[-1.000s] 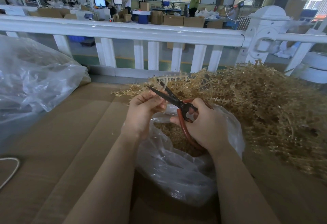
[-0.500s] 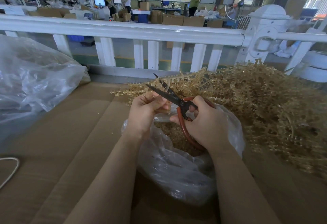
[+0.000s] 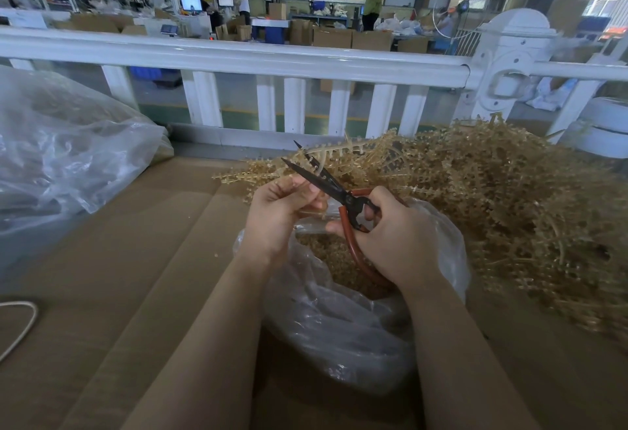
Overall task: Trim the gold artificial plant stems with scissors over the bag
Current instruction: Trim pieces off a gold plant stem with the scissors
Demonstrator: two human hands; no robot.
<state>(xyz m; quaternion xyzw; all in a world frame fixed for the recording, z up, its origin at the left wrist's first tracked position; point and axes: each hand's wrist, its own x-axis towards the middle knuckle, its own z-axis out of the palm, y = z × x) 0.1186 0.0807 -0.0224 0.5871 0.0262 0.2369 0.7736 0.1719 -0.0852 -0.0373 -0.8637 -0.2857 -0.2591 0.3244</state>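
Mid-task. Left hand [image 3: 275, 215] pinches 1 gold stem [image 3: 334, 150] above the bag [image 3: 360, 327]; right hand [image 3: 394, 242] fingers grip the scissors [image 3: 326, 181], blades apart. Bag holds many clippings; big untrimmed pile [image 3: 509, 212] remains on desk [image 3: 102, 293], right.

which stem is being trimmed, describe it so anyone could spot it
Start at the big gold pile under the white railing. At its left edge the left hand pinches one stem, the only one lifted between the open scissors.
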